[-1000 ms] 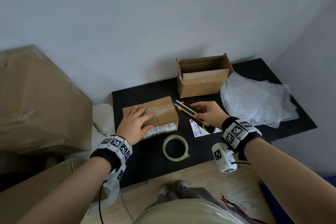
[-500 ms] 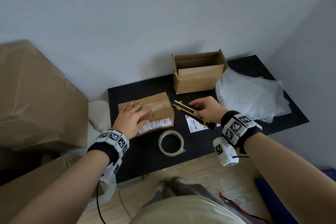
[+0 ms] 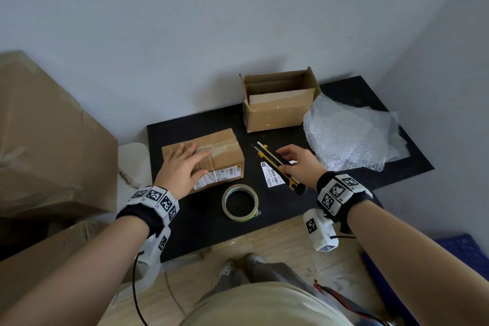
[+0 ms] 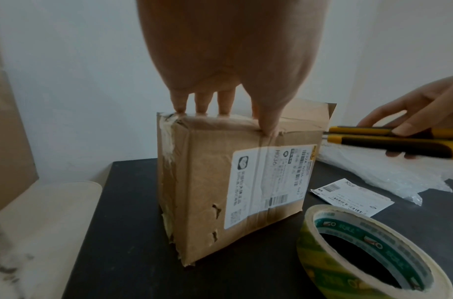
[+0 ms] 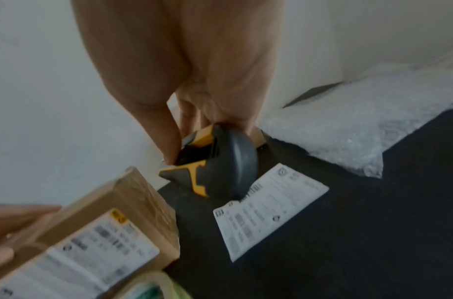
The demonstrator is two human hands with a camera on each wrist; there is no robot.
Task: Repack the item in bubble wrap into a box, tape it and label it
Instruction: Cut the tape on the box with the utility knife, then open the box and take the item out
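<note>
A sealed cardboard parcel (image 3: 222, 156) with a shipping label lies on the black table (image 3: 264, 227). My left hand (image 3: 185, 164) rests flat on its top, fingers straight, thumb at the front edge (image 4: 268, 129). My right hand (image 3: 296, 164) grips a yellow-and-black utility knife (image 3: 270, 160) between thumb and fingers, just right of the parcel, tip pointing away from me. In the left wrist view the knife (image 4: 389, 144) hovers level with the parcel's top (image 4: 220, 182). The right wrist view shows the knife's butt end (image 5: 227, 161). An open empty box (image 3: 277, 114) stands at the back.
Crumpled bubble wrap (image 3: 349, 137) covers the table's right side. A tape roll (image 3: 240, 204) lies near the front edge, a loose printed label (image 3: 272, 178) under the knife. Large cardboard boxes (image 3: 39, 140) stand left of the table; a white wall runs behind.
My right hand has closed round the knife and raised it off the table. The left hand has stayed on the parcel.
</note>
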